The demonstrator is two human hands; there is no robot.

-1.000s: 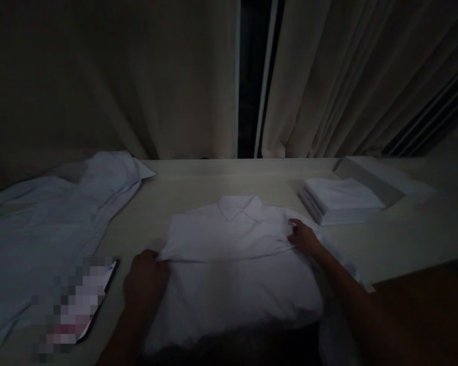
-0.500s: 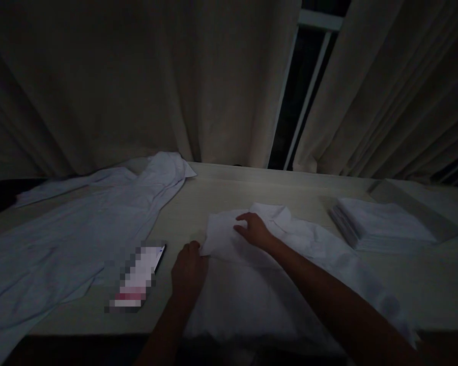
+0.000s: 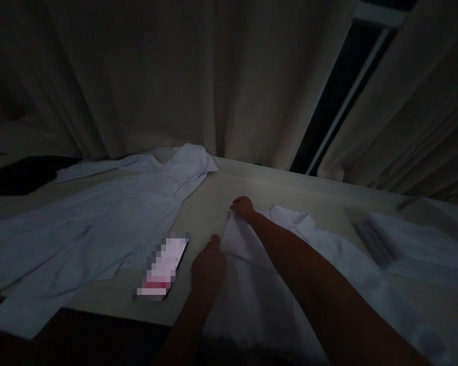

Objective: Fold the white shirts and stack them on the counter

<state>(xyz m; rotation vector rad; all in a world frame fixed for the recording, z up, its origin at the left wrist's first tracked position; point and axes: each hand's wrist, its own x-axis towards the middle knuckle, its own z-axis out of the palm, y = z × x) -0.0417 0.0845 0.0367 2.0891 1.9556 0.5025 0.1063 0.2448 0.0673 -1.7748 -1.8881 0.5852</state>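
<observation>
A white shirt lies in front of me, its collar toward the back and part of the cloth folded over. My left hand is closed at the shirt's left edge, thumb up, gripping the cloth there. Farther back, my right hand pinches the far left corner of the folded part. The right forearm crosses over the shirt and hides some of it. Just left of my left hand lies a phone with a lit, pixelated screen.
Another white shirt is spread across the left of the pale table. A blurred stack of folded white cloth sits at the right. Beige curtains hang behind the table. A black item lies far left.
My right hand has moved back and left, from lying open on the cloth to pinching its far corner. My left hand stays at the shirt's edge. The camera view has turned left.
</observation>
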